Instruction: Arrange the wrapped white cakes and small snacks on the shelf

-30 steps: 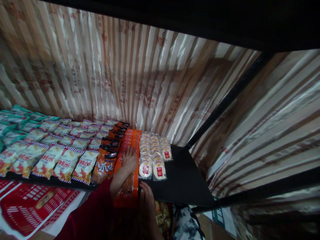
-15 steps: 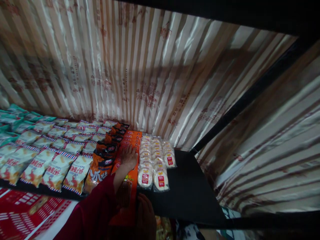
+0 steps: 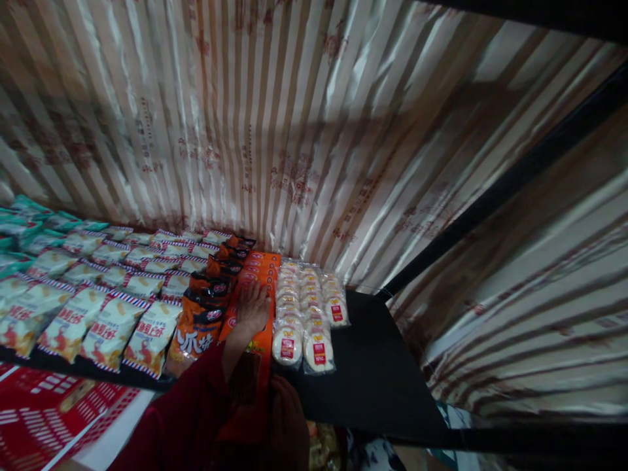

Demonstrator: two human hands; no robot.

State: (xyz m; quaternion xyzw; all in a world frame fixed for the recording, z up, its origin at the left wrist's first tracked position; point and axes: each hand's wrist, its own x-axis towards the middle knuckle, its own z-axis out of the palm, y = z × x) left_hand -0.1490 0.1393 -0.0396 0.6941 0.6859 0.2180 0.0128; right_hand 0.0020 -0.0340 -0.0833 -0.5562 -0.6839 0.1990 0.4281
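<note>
My left hand [image 3: 252,311] lies with its fingers spread on a row of orange packages [image 3: 262,268] on the dark shelf. Lower down, my right hand [image 3: 288,418] is at the front end of the orange packages, its fingers close together along their right side; the light is dim there and what it may grip is hidden. Right of the orange row stand clear packs of round white crackers [image 3: 318,353] with red labels. Orange and black snack bags [image 3: 196,327] sit directly to its left.
Rows of white snack bags [image 3: 103,327] and green bags [image 3: 22,229] fill the shelf's left part. A striped curtain [image 3: 294,131] hangs behind. A dark post [image 3: 471,203] slants at the right. A red basket [image 3: 49,405] is at the lower left.
The view has shifted slightly. Both hands keep nearly the same places at the orange packages.
</note>
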